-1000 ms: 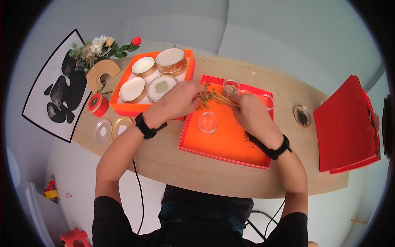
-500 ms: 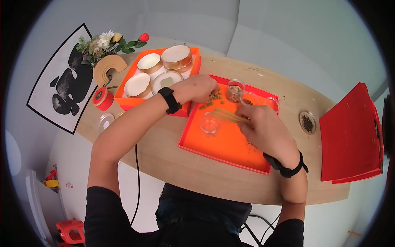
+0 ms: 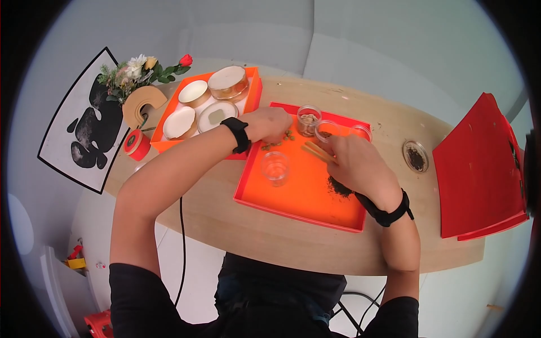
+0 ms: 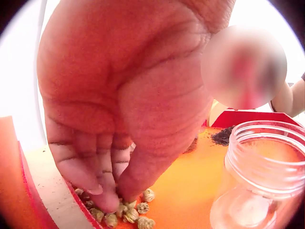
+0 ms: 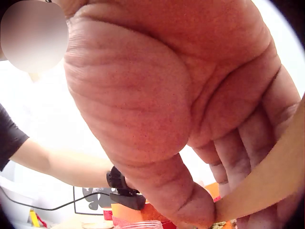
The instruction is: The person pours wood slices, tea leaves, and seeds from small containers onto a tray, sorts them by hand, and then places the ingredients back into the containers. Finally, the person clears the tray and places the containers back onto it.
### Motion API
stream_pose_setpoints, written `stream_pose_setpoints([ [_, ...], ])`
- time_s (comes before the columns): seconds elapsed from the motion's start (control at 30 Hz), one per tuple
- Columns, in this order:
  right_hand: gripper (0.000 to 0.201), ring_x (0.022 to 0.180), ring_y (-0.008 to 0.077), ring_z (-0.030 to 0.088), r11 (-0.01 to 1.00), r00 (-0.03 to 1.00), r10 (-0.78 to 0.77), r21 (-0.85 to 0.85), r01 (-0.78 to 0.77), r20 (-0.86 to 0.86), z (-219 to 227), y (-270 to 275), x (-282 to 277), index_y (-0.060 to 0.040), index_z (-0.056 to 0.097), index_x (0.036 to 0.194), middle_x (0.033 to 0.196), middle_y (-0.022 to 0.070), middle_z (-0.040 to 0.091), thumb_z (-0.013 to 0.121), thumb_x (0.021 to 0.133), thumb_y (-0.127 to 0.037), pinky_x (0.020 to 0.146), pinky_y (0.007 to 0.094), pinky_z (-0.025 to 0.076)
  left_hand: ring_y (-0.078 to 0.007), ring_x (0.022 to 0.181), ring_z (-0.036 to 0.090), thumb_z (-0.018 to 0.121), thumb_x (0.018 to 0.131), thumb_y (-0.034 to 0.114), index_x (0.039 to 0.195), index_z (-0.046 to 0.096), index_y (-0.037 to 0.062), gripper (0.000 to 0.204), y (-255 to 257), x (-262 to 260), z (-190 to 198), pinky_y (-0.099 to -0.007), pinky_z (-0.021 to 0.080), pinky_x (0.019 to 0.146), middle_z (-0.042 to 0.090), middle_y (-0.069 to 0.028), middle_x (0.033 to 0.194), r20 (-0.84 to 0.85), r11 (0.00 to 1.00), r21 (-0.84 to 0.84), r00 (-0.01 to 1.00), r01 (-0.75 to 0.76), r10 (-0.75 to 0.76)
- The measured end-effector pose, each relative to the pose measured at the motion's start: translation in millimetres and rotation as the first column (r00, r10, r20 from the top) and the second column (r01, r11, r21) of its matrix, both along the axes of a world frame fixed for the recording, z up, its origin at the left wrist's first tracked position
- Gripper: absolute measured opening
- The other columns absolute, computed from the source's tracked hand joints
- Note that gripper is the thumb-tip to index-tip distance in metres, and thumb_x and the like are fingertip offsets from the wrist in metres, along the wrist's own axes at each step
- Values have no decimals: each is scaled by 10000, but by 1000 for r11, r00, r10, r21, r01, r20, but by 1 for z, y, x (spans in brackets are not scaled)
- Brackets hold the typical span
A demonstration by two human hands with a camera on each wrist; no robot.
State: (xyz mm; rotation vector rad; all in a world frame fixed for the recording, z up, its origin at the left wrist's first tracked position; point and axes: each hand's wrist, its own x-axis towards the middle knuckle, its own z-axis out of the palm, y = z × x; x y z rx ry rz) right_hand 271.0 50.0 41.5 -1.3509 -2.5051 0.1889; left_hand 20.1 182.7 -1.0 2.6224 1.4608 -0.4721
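Observation:
My left hand [image 3: 270,124] reaches down at the back left of the orange tray [image 3: 293,200], its thumb and fingers pinching among small dried flower buds [image 4: 131,214]. Right at those buds are its fingertips [image 4: 110,202]. Pale wooden tongs [image 3: 319,152] are held in my right hand [image 3: 366,169], with their tips apart over the tray. An uncapped clear jar [image 3: 275,168] stands in the tray near the left hand. Behind the tongs are a jar of tan pieces [image 3: 308,123] and another clear jar [image 3: 325,130], partly hidden by the right hand.
Dark loose leaves [image 3: 340,188] lie in the tray beside the right wrist. An orange box [image 3: 255,93] with several round tins stands at the back left. To the right are a dish of dark bits [image 3: 416,158] and a red folder-like panel [image 3: 473,174].
The tongs in my right hand have drawn away from the buds towards the right. My left hand has moved over the buds and now hides more of them. The head view has shifted slightly.

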Motion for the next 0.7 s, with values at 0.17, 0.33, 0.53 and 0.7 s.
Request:
stream_pose_setpoints([
  [0.17, 127, 850, 443, 677, 999, 999, -50, 1, 50, 19, 14, -7, 3, 51, 611, 946, 802, 239, 641, 679, 843, 25, 761, 538, 550, -369, 960, 760, 793, 858, 44, 1040, 755, 26, 187, -9, -12, 9, -474, 585, 802, 787, -168, 984, 129, 999, -19, 991, 37, -34],
  [0.33, 134, 846, 430, 677, 998, 999, -47, 42, 48, -16, 17, -10, 6, 48, 617, 962, 796, 228, 644, 683, 848, 22, 761, 531, 560, -320, 909, 757, 765, 896, 38, 1038, 747, 13, 145, -12, -35, 10, -434, 590, 791, 779, -147, 949, 241, 997, -61, 970, 38, -22],
  [0.53, 146, 847, 429, 677, 993, 998, 6, 122, 1, -61, 16, -12, 7, 53, 633, 989, 803, 231, 655, 683, 855, 19, 757, 537, 560, -180, 828, 715, 770, 959, 58, 1026, 744, 7, 89, -27, -47, 17, -345, 591, 773, 755, -59, 893, 566, 992, -120, 819, -31, 94],
  [0.7, 149, 851, 440, 677, 996, 999, -10, 90, 14, -42, 16, -12, 9, 61, 628, 995, 803, 244, 657, 672, 858, 23, 760, 542, 555, -209, 856, 744, 775, 932, 48, 1037, 757, -5, 119, -29, -55, 13, -364, 600, 771, 773, -109, 915, 526, 993, -101, 843, -64, 108],
])
